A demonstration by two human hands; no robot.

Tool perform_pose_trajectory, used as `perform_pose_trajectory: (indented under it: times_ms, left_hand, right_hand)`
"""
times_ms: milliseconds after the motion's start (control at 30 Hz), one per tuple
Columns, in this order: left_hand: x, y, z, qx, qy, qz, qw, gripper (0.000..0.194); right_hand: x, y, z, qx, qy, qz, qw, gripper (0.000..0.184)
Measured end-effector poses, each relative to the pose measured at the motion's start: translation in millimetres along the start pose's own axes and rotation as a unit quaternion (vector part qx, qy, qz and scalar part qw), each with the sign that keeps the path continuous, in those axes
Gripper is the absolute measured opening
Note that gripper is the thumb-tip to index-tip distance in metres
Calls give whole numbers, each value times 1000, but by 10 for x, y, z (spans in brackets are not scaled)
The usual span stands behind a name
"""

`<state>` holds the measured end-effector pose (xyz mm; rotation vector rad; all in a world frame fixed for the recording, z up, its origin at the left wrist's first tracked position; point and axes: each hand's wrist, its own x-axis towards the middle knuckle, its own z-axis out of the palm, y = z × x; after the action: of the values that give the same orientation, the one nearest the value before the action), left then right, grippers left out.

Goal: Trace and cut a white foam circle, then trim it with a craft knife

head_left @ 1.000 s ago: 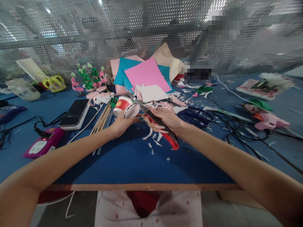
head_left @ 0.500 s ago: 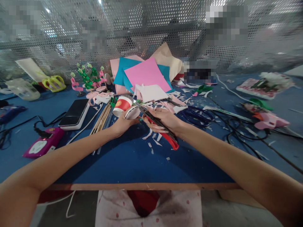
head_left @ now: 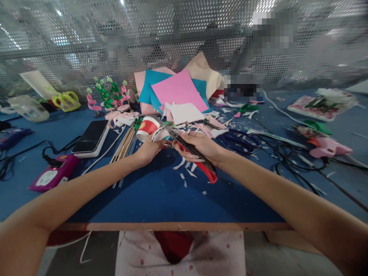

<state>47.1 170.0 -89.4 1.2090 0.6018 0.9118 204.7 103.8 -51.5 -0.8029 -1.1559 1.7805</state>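
My left hand (head_left: 149, 150) pinches a small white rounded piece (head_left: 160, 134) with dark marks along its edge. A red-and-white paper cup (head_left: 147, 127) is just behind it; I cannot tell whether the two are joined. My right hand (head_left: 198, 145) wraps round a red-and-black utility knife (head_left: 198, 153), its handle pointing down to the right. The metal blade tip reaches up to the left, close to the white piece and the cup. Fingers and the cup partly hide where the blade meets the piece.
Coloured sheets (head_left: 179, 90) and paper scraps (head_left: 184, 113) lie behind my hands. Wooden sticks (head_left: 122, 145), a phone-like device (head_left: 90, 138) and a purple power bank-like case (head_left: 54, 172) are to the left. Blue-handled scissors (head_left: 240, 141) and black cables (head_left: 287, 153) lie right.
The white piece in my left hand has tilted and the left fingers have shifted slightly. My right hand and the knife have barely moved.
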Motion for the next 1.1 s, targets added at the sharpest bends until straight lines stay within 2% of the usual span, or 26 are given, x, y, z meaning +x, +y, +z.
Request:
perform_pose_trajectory:
  times_ms: [200,333,433,500,600,767,933,1100]
  left_hand:
    - [-28,-14,-14,77,-46,52,995,20]
    - [-23,-18,-19,77,-6,44,996,17]
    - [3,-46,-39,57,36,31,997,23]
    - [20,-65,-52,49,45,31,997,26]
    - [32,-79,-59,53,34,33,998,30]
    - [14,-60,-64,95,-2,68,993,27]
    - [-8,-30,-73,121,-20,79,989,23]
    - [-3,-36,-57,102,-11,65,993,28]
  right_hand:
    - [-14,1,21,-9,-3,2,1000,37]
    - [-13,-12,26,-16,17,0,1000,38]
    - [-4,-23,16,-16,34,4,999,41]
    - [1,-30,11,-15,37,7,999,41]
    - [1,-38,20,-17,39,17,999,42]
    - [-9,-37,50,-22,49,25,998,48]
    - [5,-19,13,-23,20,22,999,47]
    - [11,-2,-23,-17,13,9,1000,41]
